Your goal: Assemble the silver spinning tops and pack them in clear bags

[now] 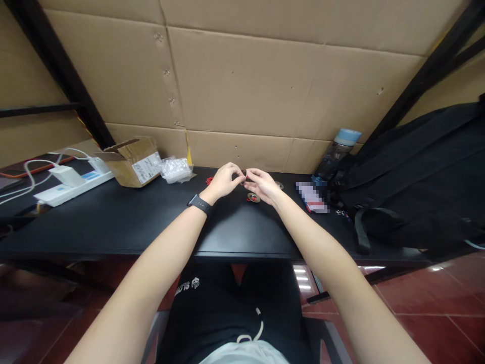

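I see both forearms reaching forward over the black flat-topped table [242, 237], converging toward the middle near its far edge. The left hand [226, 180], with a black watch [200, 203] at its wrist, is bent inward, fingers curled, thumb and forefinger pinched nearly closed on a small dark piece with a reddish tint [243, 175]. The right hand [264, 185] meets it from the other side, fingers partly bent and closed to the same piece at the tips. The piece is held between the two hands, above the tabletop.

Fingertips cover most of it; I cannot make out its full outline or material. Just below the right hand lies a round metallic disc with a red centre [253, 197]. A second metallic disc [279, 185] is partly hidden behind that hand. Beside the left hand, a red tangled bundle [209, 180] is partly covered.
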### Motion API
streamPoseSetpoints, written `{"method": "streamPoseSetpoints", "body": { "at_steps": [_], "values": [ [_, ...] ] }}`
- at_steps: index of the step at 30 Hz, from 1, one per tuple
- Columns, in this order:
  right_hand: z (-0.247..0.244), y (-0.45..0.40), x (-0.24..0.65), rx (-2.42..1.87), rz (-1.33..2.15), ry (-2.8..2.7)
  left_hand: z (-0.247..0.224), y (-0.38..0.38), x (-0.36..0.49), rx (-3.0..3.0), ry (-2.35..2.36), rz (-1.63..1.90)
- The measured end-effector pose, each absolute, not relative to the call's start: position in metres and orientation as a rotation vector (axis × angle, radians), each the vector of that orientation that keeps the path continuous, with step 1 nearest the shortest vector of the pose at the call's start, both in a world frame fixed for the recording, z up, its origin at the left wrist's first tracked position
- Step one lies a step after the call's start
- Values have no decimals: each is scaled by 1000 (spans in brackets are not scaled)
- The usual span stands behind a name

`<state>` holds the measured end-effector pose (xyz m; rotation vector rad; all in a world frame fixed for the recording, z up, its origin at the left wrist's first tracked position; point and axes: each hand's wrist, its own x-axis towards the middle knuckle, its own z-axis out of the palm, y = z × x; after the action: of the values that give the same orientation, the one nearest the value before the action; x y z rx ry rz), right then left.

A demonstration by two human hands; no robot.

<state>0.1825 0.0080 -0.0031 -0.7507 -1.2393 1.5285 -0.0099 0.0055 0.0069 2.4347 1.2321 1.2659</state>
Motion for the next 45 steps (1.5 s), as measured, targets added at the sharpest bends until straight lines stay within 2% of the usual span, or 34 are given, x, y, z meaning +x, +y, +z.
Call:
{"method": "streamPoseSetpoints", "body": {
  "at_steps": [10, 18, 21, 26, 29, 33, 40, 45],
  "values": [
    [-2, 4, 185, -742, 1591, -1319, 5, 4, -8, 2536, 1297, 1238],
    [6, 5, 189, -786, 1384, -1327, 10, 3, -18, 2537, 1403, 1189],
    [8, 13, 200, -860, 1145, -1402, 9, 8, -28, 2521, 1476, 1183],
    [12, 31, 240, -1152, 368, -1818, 7, 21, -61, 2459, 1763, 1124],
    [13, 40, 266, -1326, 206, -1882, 6, 28, -84, 2400, 1897, 1068],
    [7, 49, 293, -1506, 223, -1889, 3, 32, -99, 2313, 1983, 932],
    [-9, 58, 311, -1572, 419, -1986, -1, 30, -95, 2295, 1956, 633],
    [-7, 56, 308, -1582, 447, -2050, -2, 30, -94, 2311, 1979, 630]
  ]
}}
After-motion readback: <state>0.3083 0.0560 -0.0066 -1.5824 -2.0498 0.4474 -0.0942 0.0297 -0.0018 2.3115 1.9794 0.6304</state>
